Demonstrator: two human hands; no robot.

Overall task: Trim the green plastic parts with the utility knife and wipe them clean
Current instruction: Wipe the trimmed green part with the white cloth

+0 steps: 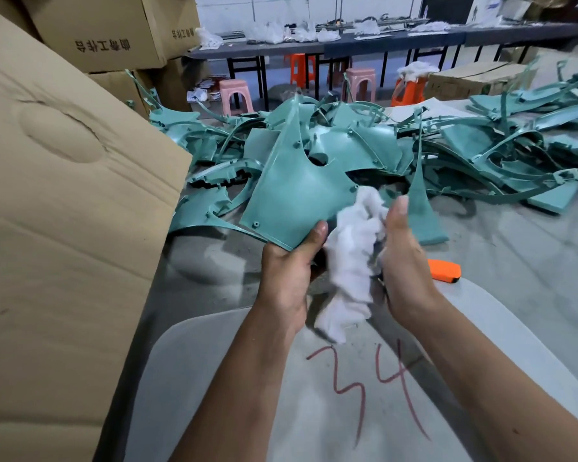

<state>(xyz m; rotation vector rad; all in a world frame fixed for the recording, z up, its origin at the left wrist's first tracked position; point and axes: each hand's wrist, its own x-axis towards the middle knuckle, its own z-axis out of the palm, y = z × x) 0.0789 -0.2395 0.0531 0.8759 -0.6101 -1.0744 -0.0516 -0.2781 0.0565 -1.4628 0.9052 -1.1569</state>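
Head view: the left hand point(289, 265) grips the lower edge of a matte teal-green plastic panel point(297, 191) — curved, with small screw bosses and a notch cut into its top edge — held up over the table. The right hand point(402, 258) holds a crumpled white rag point(354, 255) against the panel's right corner. One orange utility knife point(444, 271) lies just right of that hand. Behind, a heap of green parts point(464, 145), too tangled to count, covers the grey table point(514, 261); a board marked "34" point(364, 395) lies near. Cardboard boxes point(64, 195) stand left; five plastic stools point(236, 95) beyond.
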